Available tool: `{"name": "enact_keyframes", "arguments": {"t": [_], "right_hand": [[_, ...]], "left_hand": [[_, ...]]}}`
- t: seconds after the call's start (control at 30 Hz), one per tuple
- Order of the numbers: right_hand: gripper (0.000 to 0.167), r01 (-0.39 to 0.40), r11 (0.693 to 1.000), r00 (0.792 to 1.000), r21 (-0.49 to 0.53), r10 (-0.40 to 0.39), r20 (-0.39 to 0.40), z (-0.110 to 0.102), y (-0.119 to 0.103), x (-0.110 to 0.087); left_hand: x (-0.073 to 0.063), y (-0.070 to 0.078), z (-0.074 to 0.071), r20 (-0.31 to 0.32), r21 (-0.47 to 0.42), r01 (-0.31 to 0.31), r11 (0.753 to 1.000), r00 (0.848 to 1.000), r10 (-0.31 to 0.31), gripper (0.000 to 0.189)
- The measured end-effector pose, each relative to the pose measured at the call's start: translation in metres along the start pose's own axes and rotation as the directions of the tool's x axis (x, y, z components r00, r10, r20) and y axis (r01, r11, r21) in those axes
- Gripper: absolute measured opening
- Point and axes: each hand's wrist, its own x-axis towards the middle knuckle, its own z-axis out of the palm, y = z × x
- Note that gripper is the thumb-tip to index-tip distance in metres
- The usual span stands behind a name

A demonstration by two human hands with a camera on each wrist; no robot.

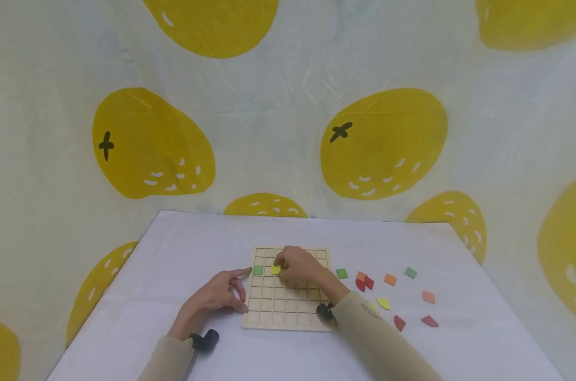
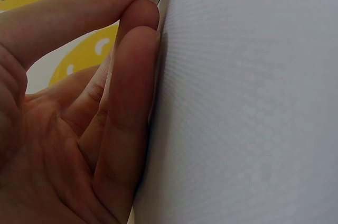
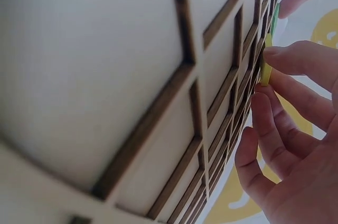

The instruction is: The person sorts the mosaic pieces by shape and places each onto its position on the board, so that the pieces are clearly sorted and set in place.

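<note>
A wooden grid board (image 1: 266,318) with square cells lies on the white table. Between thumb and fingers, my right hand (image 1: 299,266) pinches a yellow tile (image 1: 276,270) over the board's upper left part. The right wrist view shows that yellow tile (image 3: 267,60) edge-on, close against the grid. A light green square tile (image 1: 258,270) sits in the leftmost column, to the left of the yellow one. My left hand (image 1: 218,292) touches the board's left edge with its extended index finger and its thumb. In the left wrist view, its fingers (image 2: 132,86) rest along the white surface.
Loose pieces lie right of the board: a green square (image 1: 342,273), a paler green square (image 1: 411,272), orange squares such as one orange tile (image 1: 390,279), several red wedges including a red piece (image 1: 430,321), and a yellow piece (image 1: 384,304). A lemon-patterned curtain (image 1: 269,121) hangs behind.
</note>
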Motion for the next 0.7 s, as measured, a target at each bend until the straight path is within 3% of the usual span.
{"name": "enact_keyframes", "arguments": {"t": [0.7], "right_hand": [[0.033, 0.037, 0.999, 0.999, -0.029, -0.037, -0.003, 0.0068, -0.0055, 0.0096]], "left_hand": [[-0.0006, 0.0017, -0.0020, 0.009, -0.017, -0.001, 1.000, 1.000, 0.001, 0.099]]}}
